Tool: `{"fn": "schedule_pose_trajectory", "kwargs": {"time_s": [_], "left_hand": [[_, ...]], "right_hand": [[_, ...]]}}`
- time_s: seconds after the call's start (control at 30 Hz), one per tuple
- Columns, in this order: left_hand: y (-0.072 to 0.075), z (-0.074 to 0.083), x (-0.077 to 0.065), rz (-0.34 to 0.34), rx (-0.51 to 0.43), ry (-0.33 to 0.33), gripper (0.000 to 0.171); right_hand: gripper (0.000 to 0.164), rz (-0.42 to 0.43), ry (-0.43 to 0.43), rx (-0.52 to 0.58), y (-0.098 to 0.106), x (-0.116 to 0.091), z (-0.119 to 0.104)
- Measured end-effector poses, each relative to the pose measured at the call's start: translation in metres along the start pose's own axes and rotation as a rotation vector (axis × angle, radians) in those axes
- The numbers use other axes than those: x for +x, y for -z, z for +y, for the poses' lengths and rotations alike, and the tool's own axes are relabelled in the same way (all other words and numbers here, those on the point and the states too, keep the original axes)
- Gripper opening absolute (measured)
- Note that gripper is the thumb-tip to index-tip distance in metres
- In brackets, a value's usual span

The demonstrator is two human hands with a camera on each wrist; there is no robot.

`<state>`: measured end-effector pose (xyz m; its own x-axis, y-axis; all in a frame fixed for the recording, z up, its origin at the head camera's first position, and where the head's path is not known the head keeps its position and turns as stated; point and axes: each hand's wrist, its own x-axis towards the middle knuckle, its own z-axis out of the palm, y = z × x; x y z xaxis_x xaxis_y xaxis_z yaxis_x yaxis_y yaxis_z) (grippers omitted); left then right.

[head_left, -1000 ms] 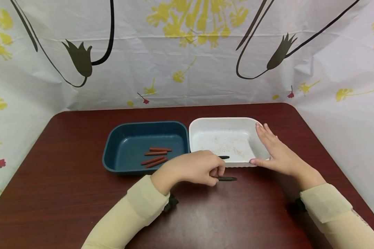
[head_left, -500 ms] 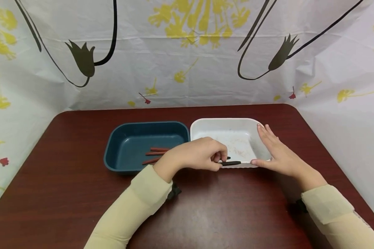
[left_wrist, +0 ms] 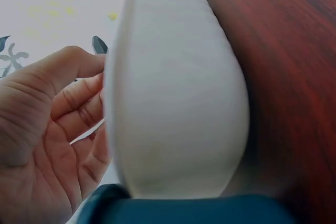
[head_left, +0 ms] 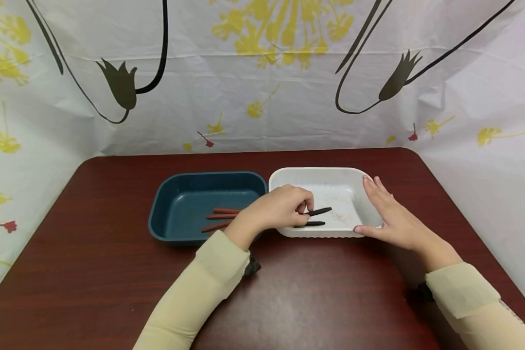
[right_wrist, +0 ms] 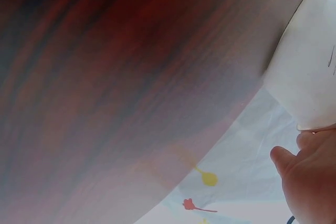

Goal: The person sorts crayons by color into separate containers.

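Note:
In the head view my left hand (head_left: pixel 277 206) pinches a black crayon (head_left: pixel 320 211) between thumb and fingers, over the front left part of the white tray (head_left: pixel 332 233). A second black crayon (head_left: pixel 312 224) lies in the tray just below it, its left end hidden by my hand. My right hand (head_left: pixel 395 218) rests on the tray's right end with fingers straight, the thumb at the front rim. In the left wrist view my left hand (left_wrist: pixel 58 114) reaches over the tray wall (left_wrist: pixel 173 87), a dark tip (left_wrist: pixel 98 44) showing beyond the thumb.
A blue tray (head_left: pixel 157 233) touches or nearly touches the white tray's left side. Several reddish-brown crayons (head_left: pixel 216 226) lie in it, partly hidden by my left arm. Both trays stand on a dark red wooden table (head_left: pixel 323 291). A patterned white sheet (head_left: pixel 288 112) hangs behind.
My left hand has carried the black crayon from in front of the white tray, up over its front rim, to above the inside. The right hand has stayed on the tray.

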<state>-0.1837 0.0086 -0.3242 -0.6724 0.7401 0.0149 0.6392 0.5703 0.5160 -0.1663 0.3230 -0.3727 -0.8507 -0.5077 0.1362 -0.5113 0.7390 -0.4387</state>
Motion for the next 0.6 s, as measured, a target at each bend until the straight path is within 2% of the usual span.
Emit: {"fn": "schedule_pose_trajectory", "kwargs": {"time_s": [0.3, 0.6], "left_hand": [[-0.013, -0.011, 0.017, -0.026, 0.026, 0.091, 0.009], [-0.021, -0.017, 0.017, -0.071, 0.109, 0.144, 0.007]], "right_hand": [[0.11, 0.0, -0.005, -0.006, -0.001, -0.002, 0.0], [0.111, 0.008, 0.007, -0.002, -0.002, 0.0, 0.001]]}}
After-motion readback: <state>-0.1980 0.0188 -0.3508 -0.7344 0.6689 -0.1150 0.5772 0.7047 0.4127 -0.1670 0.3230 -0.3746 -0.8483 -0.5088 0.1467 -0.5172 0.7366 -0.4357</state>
